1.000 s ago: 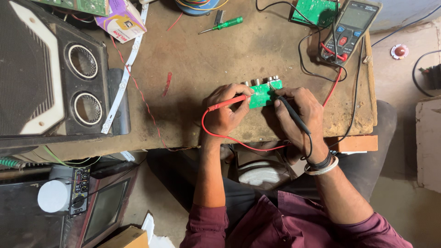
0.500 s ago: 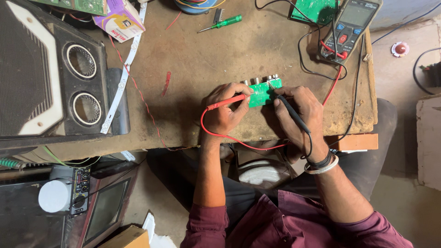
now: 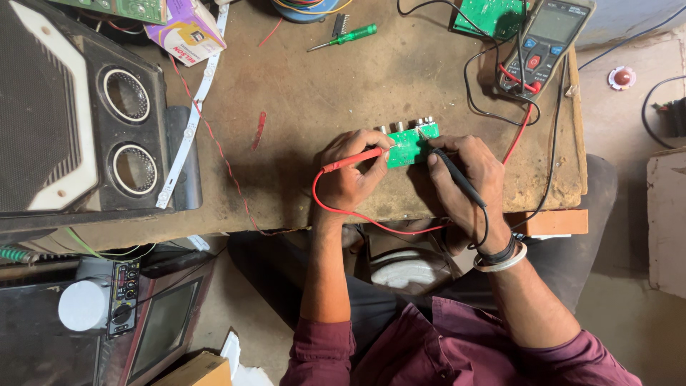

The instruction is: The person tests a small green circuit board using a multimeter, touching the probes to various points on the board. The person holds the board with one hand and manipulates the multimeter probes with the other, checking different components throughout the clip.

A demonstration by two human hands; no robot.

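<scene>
Left hand (image 3: pixel 351 175) we find closed around the red probe (image 3: pixel 351 160), tip on the small green circuit board (image 3: pixel 411 145). Right hand (image 3: pixel 468 182) grips the black probe (image 3: pixel 457 177) at that board's right edge. Multimeter (image 3: pixel 547 43) lies well beyond the board; screwdriver (image 3: pixel 344 37) further left.

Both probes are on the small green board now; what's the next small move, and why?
Probably glance up at the grey handheld meter. The left hand holds the red probe and the right hand the black probe against the small green circuit board, so a reading should be showing.
</scene>
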